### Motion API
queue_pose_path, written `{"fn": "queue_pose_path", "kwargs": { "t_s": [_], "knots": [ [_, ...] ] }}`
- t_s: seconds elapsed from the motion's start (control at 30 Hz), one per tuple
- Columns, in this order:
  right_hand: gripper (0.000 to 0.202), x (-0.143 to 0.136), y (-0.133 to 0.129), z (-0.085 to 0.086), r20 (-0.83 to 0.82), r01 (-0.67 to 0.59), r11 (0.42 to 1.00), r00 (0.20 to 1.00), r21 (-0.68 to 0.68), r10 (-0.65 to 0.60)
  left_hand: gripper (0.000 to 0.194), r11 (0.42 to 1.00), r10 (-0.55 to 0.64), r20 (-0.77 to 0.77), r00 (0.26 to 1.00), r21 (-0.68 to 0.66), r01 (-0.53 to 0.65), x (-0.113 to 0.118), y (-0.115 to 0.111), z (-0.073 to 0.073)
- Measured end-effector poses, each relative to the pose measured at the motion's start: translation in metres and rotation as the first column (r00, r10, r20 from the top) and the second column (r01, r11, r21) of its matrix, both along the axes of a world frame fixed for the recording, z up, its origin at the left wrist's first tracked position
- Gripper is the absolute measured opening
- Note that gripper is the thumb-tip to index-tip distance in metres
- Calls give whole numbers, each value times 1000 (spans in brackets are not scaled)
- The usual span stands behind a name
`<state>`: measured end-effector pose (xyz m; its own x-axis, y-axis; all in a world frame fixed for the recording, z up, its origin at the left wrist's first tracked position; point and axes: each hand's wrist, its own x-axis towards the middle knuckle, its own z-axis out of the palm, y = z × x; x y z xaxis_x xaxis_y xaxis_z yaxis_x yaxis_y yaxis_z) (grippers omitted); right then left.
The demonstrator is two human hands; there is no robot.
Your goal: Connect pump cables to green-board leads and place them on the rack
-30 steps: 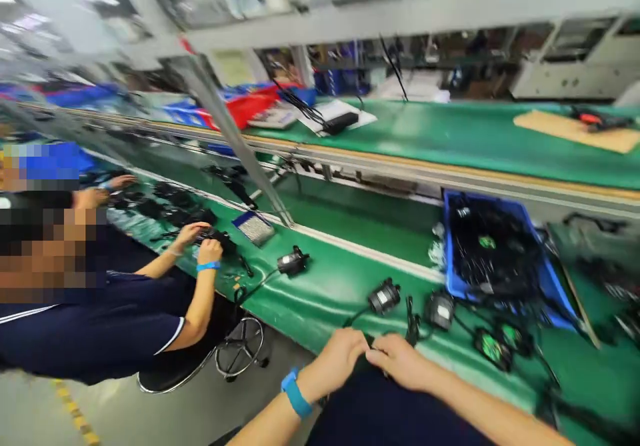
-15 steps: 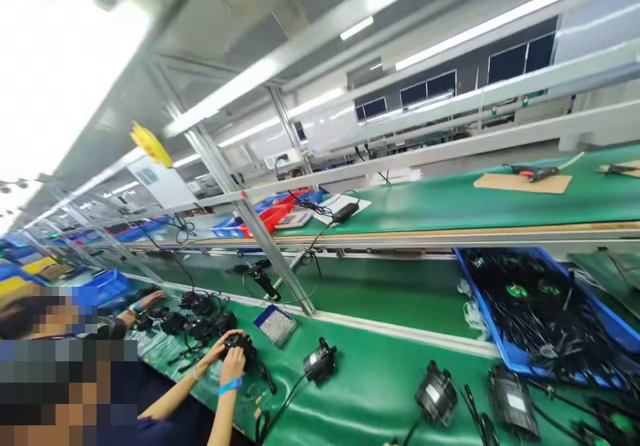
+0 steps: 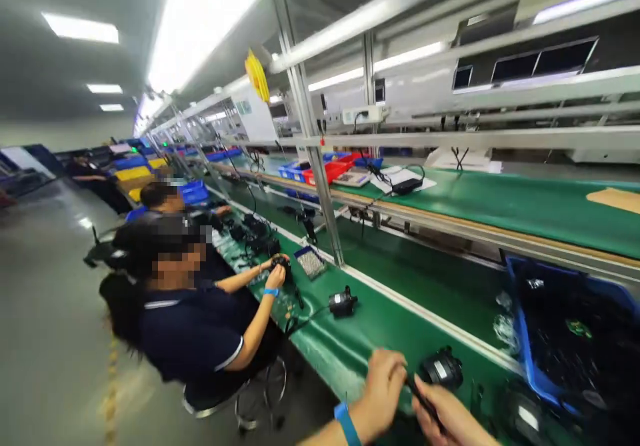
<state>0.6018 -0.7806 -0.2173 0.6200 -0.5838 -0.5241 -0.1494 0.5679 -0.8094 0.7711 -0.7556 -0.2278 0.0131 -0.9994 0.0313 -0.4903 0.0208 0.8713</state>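
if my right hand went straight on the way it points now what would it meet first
Most likely your left hand, the one with the bright blue wristband, whose fingertips sit just ahead of your right hand; blur makes their depth unclear.

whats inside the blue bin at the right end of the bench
The blue bin holds a dark heap, too murky to pick out single parts, with a small green piece showing on top. Whatever lies deeper, and the bin's floor, is covered.
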Motion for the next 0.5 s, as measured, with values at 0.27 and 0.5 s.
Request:
{"fn": "queue_pose_path", "kwargs": {
  "t_s": [0.27, 0.5],
  "knots": [
    [33, -23, -63, 31, 160, 221, 740, 899, 635, -407, 91, 991, 41, -162, 986, 134, -19, -49, 47, -49],
    [26, -19, -78, 26, 245, 144, 761, 895, 633, -373, 80, 960, 190, -391, 900, 267, -87, -134, 9, -40]
  ]
}}
